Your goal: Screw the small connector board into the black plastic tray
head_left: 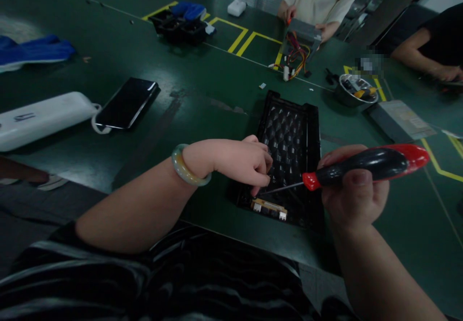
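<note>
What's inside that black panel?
Inside the panel are shiny bumps and a small board with white plugs. The left hand covers one part, so what's under there can't be seen.

At 5 o'clock, the left hand (238,161) hides part of the tray's (313,132) left edge; what the screwdriver (285,187) tip touches is too small and dark to tell. At 1 o'clock, the top edge cuts off a person's (334,2) head; at 2, the right edge crops another person (446,36). The bowl's (349,100) contents, between 2 and 3, are blurred. The left edge crops a white case (47,118) at 9, a glove (36,50) at 10.
</note>
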`<action>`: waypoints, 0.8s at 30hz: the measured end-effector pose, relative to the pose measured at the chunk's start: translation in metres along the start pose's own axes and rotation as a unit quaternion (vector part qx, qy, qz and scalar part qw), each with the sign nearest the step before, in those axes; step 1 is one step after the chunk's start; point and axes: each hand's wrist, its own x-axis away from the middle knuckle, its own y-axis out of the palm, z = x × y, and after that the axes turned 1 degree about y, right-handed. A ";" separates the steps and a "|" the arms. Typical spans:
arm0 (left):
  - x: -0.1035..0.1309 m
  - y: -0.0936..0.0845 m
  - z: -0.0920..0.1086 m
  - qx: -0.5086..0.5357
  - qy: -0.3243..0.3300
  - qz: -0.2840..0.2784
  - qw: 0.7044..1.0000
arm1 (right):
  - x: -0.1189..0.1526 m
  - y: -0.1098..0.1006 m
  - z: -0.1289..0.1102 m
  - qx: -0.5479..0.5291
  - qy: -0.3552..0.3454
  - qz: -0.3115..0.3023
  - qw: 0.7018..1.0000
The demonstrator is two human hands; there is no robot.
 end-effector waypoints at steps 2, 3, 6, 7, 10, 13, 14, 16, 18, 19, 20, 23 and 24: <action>0.000 0.000 0.000 0.004 -0.002 -0.001 1.000 | -0.001 0.000 -0.003 -0.010 0.001 -0.024 1.000; 0.000 0.001 0.000 0.005 -0.003 -0.001 1.000 | -0.001 0.000 -0.005 -0.019 0.000 -0.034 0.999; 0.000 0.001 0.001 0.007 -0.006 0.000 1.000 | 0.000 0.004 -0.013 -0.055 -0.010 -0.049 0.997; 0.000 0.000 0.001 0.006 -0.006 0.002 1.000 | 0.000 0.006 -0.016 -0.066 -0.006 -0.055 0.996; 0.000 0.001 0.000 0.006 0.001 0.006 1.000 | 0.002 0.008 -0.020 -0.087 0.014 -0.077 0.993; 0.001 0.004 -0.003 -0.017 0.016 0.029 0.999 | 0.004 0.008 -0.020 -0.092 0.011 -0.086 0.992; 0.001 0.005 -0.004 -0.031 0.021 0.038 0.999 | 0.004 0.007 -0.020 -0.091 0.011 -0.085 0.992; 0.002 0.007 -0.006 -0.053 0.028 0.046 0.997 | 0.004 0.007 -0.019 -0.088 0.013 -0.083 0.993; 0.002 0.007 -0.006 -0.057 0.032 0.039 0.997 | 0.004 0.007 -0.019 -0.081 0.019 -0.079 0.993; 0.003 0.006 -0.005 -0.055 0.032 0.034 0.997 | 0.003 0.007 -0.020 -0.079 0.020 -0.076 0.994; 0.003 0.005 -0.005 -0.051 0.032 0.029 0.998 | 0.003 0.007 -0.020 -0.078 0.022 -0.075 0.994; 0.005 0.003 -0.004 -0.041 0.027 0.020 0.999 | 0.002 0.005 -0.022 -0.081 0.029 -0.078 0.993; 0.005 0.003 -0.003 -0.040 0.025 0.018 0.999 | 0.002 0.004 -0.023 -0.081 0.036 -0.087 0.992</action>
